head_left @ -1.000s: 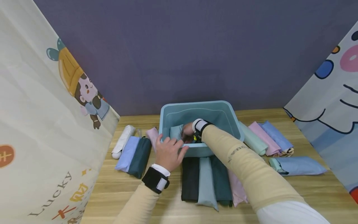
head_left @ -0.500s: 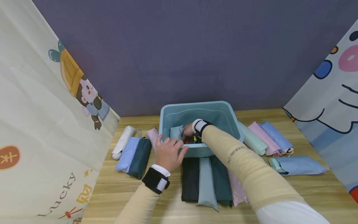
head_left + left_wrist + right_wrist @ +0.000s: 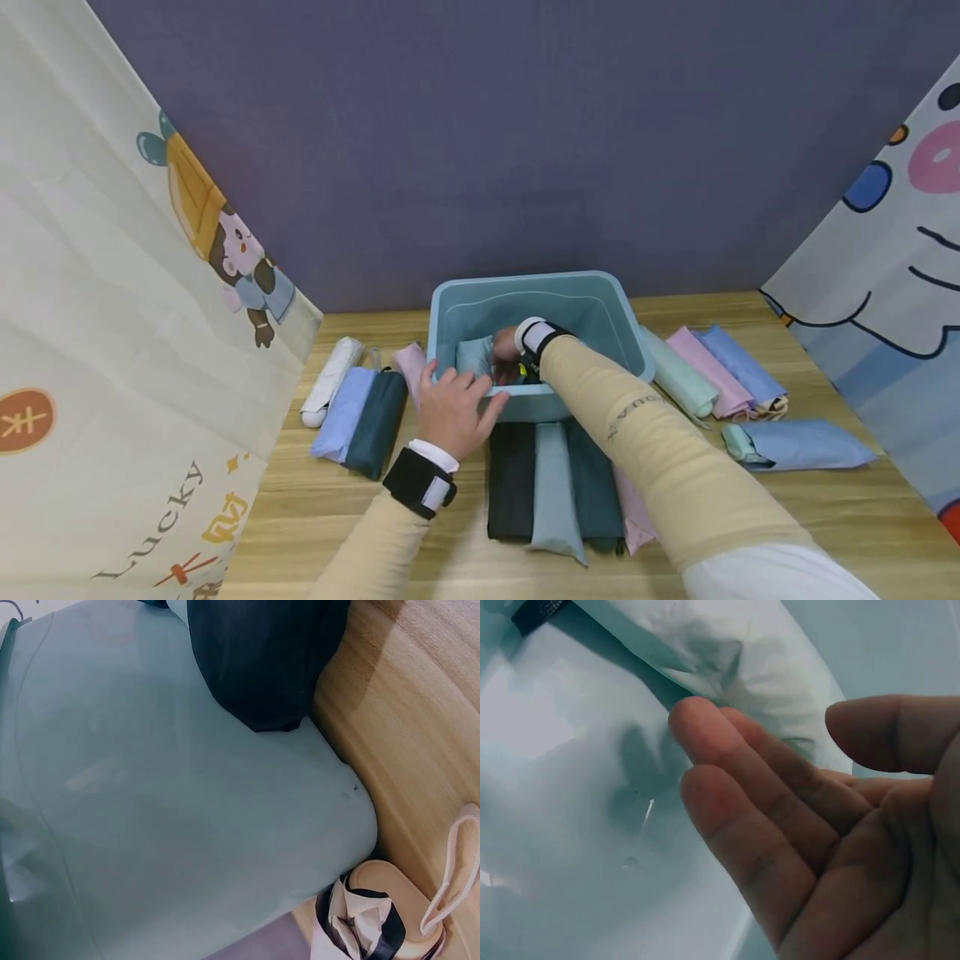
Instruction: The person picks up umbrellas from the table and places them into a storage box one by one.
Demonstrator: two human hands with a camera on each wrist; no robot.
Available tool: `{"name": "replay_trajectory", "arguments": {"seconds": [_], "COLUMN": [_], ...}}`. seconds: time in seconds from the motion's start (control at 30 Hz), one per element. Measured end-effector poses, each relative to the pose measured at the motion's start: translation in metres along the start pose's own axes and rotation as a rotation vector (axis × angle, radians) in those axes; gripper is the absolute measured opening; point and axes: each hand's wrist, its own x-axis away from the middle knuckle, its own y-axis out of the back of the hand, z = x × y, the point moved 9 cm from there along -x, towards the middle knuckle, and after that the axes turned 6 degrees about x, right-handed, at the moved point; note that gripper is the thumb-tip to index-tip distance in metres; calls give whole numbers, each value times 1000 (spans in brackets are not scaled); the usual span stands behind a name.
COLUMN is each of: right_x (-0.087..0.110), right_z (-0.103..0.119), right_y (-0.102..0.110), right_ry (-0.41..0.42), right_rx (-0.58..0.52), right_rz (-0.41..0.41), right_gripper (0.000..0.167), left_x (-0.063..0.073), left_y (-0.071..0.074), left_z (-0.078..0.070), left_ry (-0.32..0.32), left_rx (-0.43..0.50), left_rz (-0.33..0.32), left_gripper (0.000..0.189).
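A blue-green plastic bin (image 3: 532, 407) stands at the back of the wooden table. My left hand (image 3: 452, 412) rests its spread fingers on the near left rim, thumb apart; no fingers show in the left wrist view, only the bin's outer wall (image 3: 172, 795). My right hand (image 3: 507, 354) reaches down inside the bin, partly hidden by its own wrist. In the right wrist view, its fingers (image 3: 727, 817) are loosely extended beside a pale folded umbrella in a cloth sleeve (image 3: 757, 675), thumb raised apart. That light blue umbrella (image 3: 473, 356) lies at the bin's left end.
Left of the bin lie white (image 3: 330, 379), periwinkle (image 3: 342, 412), dark green (image 3: 375, 423) and pink (image 3: 409, 367) folded umbrellas. Several more lie in front, including a black one (image 3: 512, 483). On the right are mint (image 3: 682, 375), pink (image 3: 711, 371) and blue (image 3: 806, 444) ones.
My right hand has shifted very slightly inside the bin beside the light blue umbrella. My left hand stays on the rim, and the bin and the umbrellas outside stay put.
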Motion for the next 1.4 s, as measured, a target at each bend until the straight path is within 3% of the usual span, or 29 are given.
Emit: {"name": "replay_trajectory", "arguments": {"seconds": [0.23, 0.37, 0.53, 0.67, 0.9, 1.07, 1.4], "right_x": [-2, 0, 11, 26, 75, 120, 201], "right_z": [3, 9, 16, 26, 42, 44, 6], "right_y": [7, 15, 29, 41, 72, 101, 154], "right_ry": [38, 87, 106, 138, 213, 267, 260], "right_rx": [51, 67, 15, 38, 41, 47, 119], "right_rz": [1, -42, -72, -75, -147, -274, -561], "right_gripper": [35, 38, 48, 51, 54, 56, 61], "left_x": [-4, -6, -9, -9, -8, -7, -8], "left_y": [1, 1, -1, -3, -4, -3, -3], "left_z": [-2, -2, -2, -1, 1, 3, 5], "left_ry": [28, 25, 12, 13, 6, -8, 14], "left_rx": [-24, -30, -47, -50, -49, -52, -36], "left_rz": [-12, -17, -27, -30, -61, -97, -83], "left_gripper": [55, 57, 59, 59, 56, 54, 52]}}
